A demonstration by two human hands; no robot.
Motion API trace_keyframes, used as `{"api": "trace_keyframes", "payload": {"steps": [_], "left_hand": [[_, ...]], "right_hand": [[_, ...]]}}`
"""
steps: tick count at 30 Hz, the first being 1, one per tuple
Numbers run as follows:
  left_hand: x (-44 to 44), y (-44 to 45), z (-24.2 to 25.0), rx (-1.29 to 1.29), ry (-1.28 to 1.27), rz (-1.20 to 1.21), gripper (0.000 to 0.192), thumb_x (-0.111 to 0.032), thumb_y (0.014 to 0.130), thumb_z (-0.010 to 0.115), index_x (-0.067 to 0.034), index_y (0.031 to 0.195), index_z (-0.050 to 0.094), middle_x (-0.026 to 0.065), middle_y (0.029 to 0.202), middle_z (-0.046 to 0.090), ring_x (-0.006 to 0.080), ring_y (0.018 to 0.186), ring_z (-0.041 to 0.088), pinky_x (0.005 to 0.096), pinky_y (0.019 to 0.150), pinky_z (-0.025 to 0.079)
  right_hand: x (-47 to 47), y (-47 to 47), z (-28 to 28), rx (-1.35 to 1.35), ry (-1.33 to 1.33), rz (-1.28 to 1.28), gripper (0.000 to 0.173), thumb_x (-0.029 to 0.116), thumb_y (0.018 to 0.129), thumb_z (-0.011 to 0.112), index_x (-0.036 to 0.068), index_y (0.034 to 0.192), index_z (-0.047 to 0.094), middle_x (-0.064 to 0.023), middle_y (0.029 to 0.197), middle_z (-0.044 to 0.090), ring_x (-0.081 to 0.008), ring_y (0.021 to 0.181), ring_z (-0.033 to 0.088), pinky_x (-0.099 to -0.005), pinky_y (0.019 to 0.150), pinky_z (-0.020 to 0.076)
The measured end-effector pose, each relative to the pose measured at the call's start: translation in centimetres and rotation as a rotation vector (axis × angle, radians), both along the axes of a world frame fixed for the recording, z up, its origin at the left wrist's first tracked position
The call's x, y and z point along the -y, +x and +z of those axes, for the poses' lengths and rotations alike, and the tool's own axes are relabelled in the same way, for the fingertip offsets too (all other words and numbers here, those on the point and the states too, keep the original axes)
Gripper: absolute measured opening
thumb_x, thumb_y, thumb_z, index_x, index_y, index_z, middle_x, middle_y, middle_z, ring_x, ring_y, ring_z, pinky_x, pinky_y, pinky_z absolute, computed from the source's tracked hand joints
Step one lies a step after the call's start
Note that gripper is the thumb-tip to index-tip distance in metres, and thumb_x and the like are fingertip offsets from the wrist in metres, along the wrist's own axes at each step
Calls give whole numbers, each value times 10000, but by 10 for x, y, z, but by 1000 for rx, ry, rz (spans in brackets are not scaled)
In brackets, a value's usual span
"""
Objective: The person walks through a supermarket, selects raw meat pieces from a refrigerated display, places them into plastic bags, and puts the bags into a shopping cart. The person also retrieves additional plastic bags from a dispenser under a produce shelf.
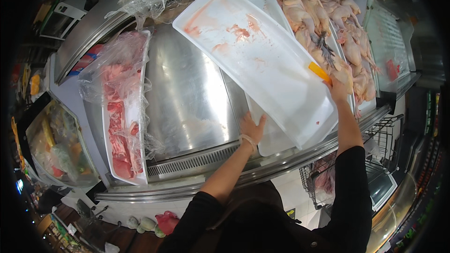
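Observation:
A long white plastic tray [277,73], smeared with pinkish residue, lies slantwise across other white trays in a metal display case. My right hand [338,89] grips its right edge, beside an orange tag [319,72]. Under its lower left side shows another white tray [270,142]. At that lower tray's left edge is my left hand [252,130], thumb and fingers spread, a band around the wrist. Whether its fingertips press on the tray is unclear.
Whole plucked chickens [302,17] fill trays at the right. On the left, a narrow white tray [145,77] holds cuts of raw meat [117,140] partly under clear plastic film [123,56]. A metal rail [168,196] borders the case's front; a wire basket [316,182] stands beyond it.

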State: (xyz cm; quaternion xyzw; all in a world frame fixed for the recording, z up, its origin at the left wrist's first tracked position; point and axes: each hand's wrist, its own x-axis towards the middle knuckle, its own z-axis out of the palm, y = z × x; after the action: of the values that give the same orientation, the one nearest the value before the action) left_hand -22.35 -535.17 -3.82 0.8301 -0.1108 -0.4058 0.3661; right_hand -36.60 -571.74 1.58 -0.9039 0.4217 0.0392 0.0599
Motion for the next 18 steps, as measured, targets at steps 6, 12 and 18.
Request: {"api": "trace_keyframes", "payload": {"steps": [6, 12, 18], "left_hand": [[24, 12, -36, 101, -74, 159, 919, -647, 891, 551, 71, 1425, 342, 253, 1257, 456, 382, 1177, 474, 429, 1066, 356], [1, 21, -68, -156, -273, 236, 518, -327, 928, 637, 14, 1289, 487, 112, 1049, 573, 240, 966, 548, 367, 901, 448], [-26, 45, -71, 47, -62, 91, 452, -63, 829, 593, 11, 1247, 439, 263, 1015, 612, 434, 962, 612, 464, 847, 488]], "right_hand": [[-2, -12, -38, -99, -9, 11, 398, 465, 919, 605, 111, 1093, 557, -146, 888, 699, -371, 816, 672, -489, 713, 514], [-1, -9, -40, -68, -3, 10, 370, 439, 915, 627, 111, 1062, 539, -134, 871, 694, -373, 796, 667, -493, 688, 511], [-21, -2, -42, 269, -38, 20, 279, 311, 878, 702, 107, 1037, 596, -113, 879, 689, -353, 828, 665, -473, 696, 510]]}}
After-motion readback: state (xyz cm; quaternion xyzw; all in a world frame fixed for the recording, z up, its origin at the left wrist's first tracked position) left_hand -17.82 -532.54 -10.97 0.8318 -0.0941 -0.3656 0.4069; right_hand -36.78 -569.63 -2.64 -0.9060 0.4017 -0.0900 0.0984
